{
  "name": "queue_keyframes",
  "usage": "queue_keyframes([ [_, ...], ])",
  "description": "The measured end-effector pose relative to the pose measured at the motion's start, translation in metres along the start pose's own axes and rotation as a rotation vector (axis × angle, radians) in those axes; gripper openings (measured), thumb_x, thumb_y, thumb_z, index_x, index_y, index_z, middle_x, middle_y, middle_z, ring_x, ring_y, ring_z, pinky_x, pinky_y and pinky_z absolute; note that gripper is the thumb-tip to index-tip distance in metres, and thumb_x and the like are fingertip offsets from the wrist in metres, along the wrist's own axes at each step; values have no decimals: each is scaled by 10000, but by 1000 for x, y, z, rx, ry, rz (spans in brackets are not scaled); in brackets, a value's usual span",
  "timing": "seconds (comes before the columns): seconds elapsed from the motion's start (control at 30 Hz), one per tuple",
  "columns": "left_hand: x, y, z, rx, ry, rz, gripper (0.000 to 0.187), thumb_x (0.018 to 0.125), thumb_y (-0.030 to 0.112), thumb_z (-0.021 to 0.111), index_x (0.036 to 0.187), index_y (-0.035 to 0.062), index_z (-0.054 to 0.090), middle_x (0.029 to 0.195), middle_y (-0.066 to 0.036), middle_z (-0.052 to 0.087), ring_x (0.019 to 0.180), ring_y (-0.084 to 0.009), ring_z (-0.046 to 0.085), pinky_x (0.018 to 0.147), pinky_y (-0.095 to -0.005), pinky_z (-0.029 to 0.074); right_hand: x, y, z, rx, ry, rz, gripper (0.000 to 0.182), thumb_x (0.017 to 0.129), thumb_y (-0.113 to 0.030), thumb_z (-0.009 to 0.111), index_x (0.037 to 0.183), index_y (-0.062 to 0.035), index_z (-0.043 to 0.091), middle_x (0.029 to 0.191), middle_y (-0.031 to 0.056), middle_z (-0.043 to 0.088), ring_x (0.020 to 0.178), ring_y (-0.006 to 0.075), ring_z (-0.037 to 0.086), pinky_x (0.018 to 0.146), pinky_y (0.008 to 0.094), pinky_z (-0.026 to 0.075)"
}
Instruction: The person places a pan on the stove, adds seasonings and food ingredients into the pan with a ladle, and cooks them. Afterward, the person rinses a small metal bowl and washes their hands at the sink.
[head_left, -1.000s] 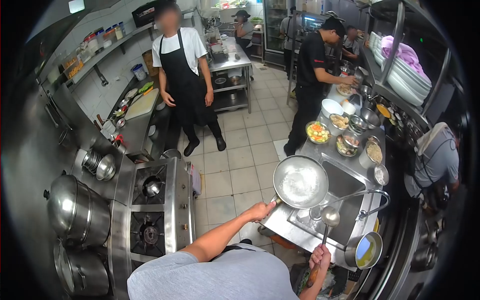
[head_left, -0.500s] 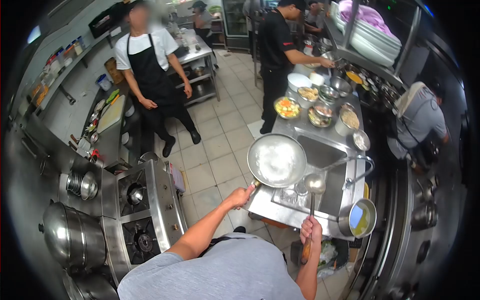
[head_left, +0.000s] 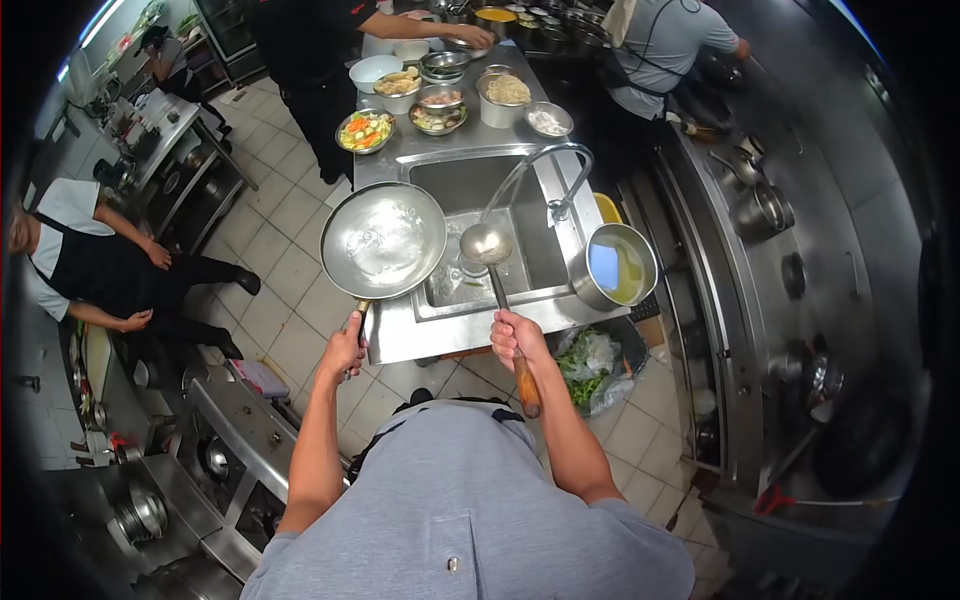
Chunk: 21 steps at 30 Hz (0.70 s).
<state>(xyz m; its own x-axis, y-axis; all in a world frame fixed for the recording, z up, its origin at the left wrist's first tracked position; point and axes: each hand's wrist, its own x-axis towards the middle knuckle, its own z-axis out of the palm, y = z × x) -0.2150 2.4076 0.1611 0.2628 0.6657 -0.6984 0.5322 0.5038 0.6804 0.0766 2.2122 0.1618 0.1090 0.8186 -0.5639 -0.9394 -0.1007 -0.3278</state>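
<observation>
A shiny round frying pan (head_left: 384,241) is in my left hand (head_left: 343,350), which is wrapped round its handle. The pan is held level over the left edge of the sink counter (head_left: 405,337). In my right hand (head_left: 518,340) is a long-handled metal ladle (head_left: 486,243) with a wooden grip end. The ladle's bowl hangs over the sink (head_left: 470,190), just right of the pan. Water runs from the curved faucet (head_left: 575,150) into the basin. A pot (head_left: 615,265) of yellowish liquid stands at the counter's right edge, with a bluish patch on the liquid.
Bowls of cut vegetables (head_left: 366,130) and a tub of noodles (head_left: 508,90) stand behind the sink. Co-workers stand at left (head_left: 100,250), behind the counter (head_left: 310,70) and at right (head_left: 670,50). A bag of greens (head_left: 590,370) lies below the counter; stoves flank both sides.
The view has swung right, towards the sink and the right-hand stove. The pan and ladle, still held, are now more centred over the counter and sink.
</observation>
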Motion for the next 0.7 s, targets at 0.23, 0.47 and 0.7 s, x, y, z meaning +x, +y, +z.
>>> queue_keyframes([
  [0.23,-2,4,0,13,-21,-16,687,912,726,404,750,61,469,536,21,365,385,-81,319,343,-264,281,-6,-1,8,-46,40,-6,179,1021,-195,430,888,-85,480,562,-56,376,380,60,324,307,231,277],
  [0.47,1,-1,-1,19,-9,0,718,919,716,395,725,33,503,538,-10,412,381,-103,350,336,-280,306,-8,0,13,-37,25,-33,125,998,-147,459,914,-55,464,575,-45,375,403,53,328,315,225,296],
  [0.7,5,-4,0,30,-3,2,730,920,718,390,726,24,504,536,-20,418,381,-109,367,332,-286,314,-9,-2,13,-45,16,-33,124,1000,-144,457,913,-56,461,579,-44,372,406,53,328,314,224,297],
])
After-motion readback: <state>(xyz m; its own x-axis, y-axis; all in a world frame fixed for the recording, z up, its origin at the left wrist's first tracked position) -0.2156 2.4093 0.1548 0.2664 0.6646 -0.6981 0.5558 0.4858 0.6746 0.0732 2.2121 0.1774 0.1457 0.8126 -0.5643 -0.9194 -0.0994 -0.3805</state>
